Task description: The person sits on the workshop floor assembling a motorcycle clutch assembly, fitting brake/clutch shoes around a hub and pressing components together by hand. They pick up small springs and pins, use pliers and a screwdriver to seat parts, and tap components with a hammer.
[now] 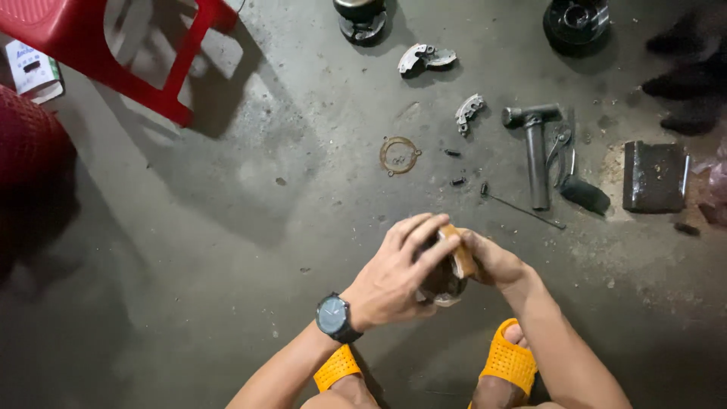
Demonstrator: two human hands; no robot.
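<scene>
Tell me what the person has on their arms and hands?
Both arms are bare, with no sleeves showing and no gloves on the hands. The left hand has a wristwatch just behind it, with a round dark face and a black strap. The right hand wears nothing: no watch, band or ring shows.

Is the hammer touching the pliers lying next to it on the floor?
Cannot tell. In the head view the hammer and pliers lie side by side, but shadow hides any gap between them.
</scene>
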